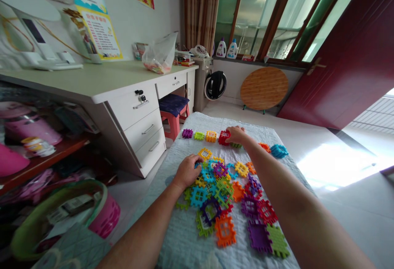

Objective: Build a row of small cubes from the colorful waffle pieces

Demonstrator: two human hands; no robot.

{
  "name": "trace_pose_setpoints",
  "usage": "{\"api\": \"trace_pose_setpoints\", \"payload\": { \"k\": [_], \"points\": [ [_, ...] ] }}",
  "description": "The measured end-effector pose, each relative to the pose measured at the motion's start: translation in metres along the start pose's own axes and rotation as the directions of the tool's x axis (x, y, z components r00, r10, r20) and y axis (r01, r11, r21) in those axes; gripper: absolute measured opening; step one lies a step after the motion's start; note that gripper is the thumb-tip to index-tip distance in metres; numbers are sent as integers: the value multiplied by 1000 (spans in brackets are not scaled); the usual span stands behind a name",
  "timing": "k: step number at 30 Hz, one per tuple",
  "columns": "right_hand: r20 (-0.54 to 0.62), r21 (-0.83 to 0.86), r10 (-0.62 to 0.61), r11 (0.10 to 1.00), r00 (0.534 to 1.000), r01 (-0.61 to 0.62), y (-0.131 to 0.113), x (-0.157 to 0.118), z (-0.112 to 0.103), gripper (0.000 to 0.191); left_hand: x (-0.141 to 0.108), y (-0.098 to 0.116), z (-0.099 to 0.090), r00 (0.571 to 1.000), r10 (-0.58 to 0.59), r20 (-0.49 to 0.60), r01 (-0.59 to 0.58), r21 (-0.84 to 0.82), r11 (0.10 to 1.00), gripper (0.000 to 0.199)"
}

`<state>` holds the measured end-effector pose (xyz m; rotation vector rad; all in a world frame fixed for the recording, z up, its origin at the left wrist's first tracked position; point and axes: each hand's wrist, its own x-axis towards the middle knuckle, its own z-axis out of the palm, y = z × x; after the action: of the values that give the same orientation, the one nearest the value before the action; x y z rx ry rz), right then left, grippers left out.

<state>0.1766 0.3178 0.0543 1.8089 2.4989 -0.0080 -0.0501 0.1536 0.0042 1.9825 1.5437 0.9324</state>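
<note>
My right hand reaches to the far part of the cloth, fingers curled at the right edge of a red stack of interlocking plastic tiles. Just below that hand a green tile stack is partly covered. My left hand is closed at the left side of the loose pile, its fingertips on a blue tile that they mostly hide. The pile holds a dark purple tile, an orange tile and several others. Purple, lime and yellow-orange stacks stand in a row left of the red one.
Orange and blue stacks lie at the right end of the row. A pale quilted cloth covers the surface. To the left are a white desk, a red stool and a pink-green bin.
</note>
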Motion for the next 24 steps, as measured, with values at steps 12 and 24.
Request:
{"api": "trace_pose_setpoints", "payload": {
  "k": [12, 24],
  "points": [
    [-217, 210, 67, 978, 974, -20, 17, -30, -12, 67, 0, 1, -1, 1000, -20, 0, 20, -9, 1000, 20],
    [-342, 477, 100, 875, 934, 81, 77, -182, 19, 43, -2, 1, 5, 999, 48, -11, -47, 65, 997, 22]
  ]
}}
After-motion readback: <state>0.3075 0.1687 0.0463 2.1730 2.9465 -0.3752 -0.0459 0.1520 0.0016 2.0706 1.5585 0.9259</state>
